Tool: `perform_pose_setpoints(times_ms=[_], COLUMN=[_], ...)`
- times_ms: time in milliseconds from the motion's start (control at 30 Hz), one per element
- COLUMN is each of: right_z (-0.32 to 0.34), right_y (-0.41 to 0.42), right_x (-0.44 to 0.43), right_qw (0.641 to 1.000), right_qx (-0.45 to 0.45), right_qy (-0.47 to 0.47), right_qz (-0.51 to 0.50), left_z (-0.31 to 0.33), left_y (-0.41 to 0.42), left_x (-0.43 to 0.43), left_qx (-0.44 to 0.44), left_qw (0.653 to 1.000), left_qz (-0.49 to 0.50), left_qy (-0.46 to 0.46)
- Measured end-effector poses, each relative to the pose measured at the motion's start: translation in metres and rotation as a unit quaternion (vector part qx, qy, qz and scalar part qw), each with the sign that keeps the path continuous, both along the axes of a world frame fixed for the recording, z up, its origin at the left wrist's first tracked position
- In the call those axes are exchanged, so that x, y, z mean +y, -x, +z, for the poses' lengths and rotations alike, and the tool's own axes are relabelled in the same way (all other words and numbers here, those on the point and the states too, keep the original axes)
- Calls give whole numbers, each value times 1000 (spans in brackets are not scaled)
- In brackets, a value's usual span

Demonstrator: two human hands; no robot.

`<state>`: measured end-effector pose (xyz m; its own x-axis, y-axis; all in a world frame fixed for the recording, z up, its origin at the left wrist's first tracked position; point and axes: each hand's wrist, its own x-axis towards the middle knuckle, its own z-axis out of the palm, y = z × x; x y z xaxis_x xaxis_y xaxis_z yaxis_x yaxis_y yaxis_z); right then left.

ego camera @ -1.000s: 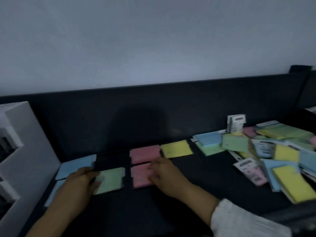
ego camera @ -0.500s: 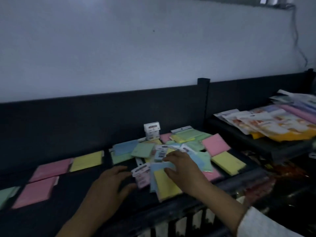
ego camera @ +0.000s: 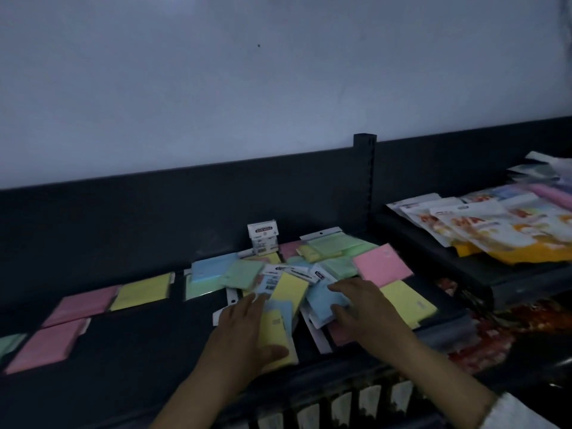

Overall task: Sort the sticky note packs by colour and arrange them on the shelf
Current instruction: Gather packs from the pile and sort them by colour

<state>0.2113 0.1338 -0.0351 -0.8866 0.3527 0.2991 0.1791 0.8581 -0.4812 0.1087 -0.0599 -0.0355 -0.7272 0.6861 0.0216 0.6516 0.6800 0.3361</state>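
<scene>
A jumbled pile of sticky note packs [ego camera: 312,267] in blue, green, yellow and pink lies on the black shelf [ego camera: 148,360]. To its left, sorted packs lie flat: two pink ones [ego camera: 83,305] [ego camera: 46,345], a yellow one [ego camera: 142,291], and a green one [ego camera: 9,342] at the frame's edge. My left hand [ego camera: 244,332] rests flat on a yellow pack [ego camera: 275,331] at the pile's front, fingers spread. My right hand [ego camera: 362,308] pinches a blue pack [ego camera: 323,301] between thumb and fingers.
A small white box [ego camera: 263,238] stands upright behind the pile against the shelf's dark back panel. A black post [ego camera: 365,181] divides this shelf from a neighbouring one on the right that holds printed plastic packets [ego camera: 479,224]. A pale wall rises behind.
My view has swung right from the sorted row to the pile. Both hands left the sorted green and pink packs and moved onto the pile; the right now grips a blue pack.
</scene>
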Motion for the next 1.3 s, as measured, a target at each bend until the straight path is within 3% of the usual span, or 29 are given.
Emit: perform_pose_setpoints(times_ms=[133, 400, 633, 733, 833, 1133, 1300], right_z=[4, 12, 12, 18, 18, 19, 23], right_y=[13, 60, 92, 102, 110, 114, 130], right_x=[-1, -12, 4, 18, 30, 65, 84], right_qw=[1000, 997, 998, 999, 1000, 992, 967], right_qx=[0, 3, 5, -13, -1, -70, -195], right_qy=[10, -21, -4, -8, -12, -99, -159], right_qz=[23, 71, 63, 33, 3, -45, -47], left_z=[-1, 11, 24, 35, 43, 28, 10], left_y=[13, 37, 66, 78, 92, 120, 127], left_x=[5, 0, -7, 0, 17, 71, 76], left_qx=[-76, -66, -107, -170, -176, -158, -121], left_qw=[997, 991, 986, 967, 951, 969, 983], left_qz=[-1, 1, -36, -25, -22, -2, 38], left_qy=[-18, -113, -120, -189, -253, -190, -131])
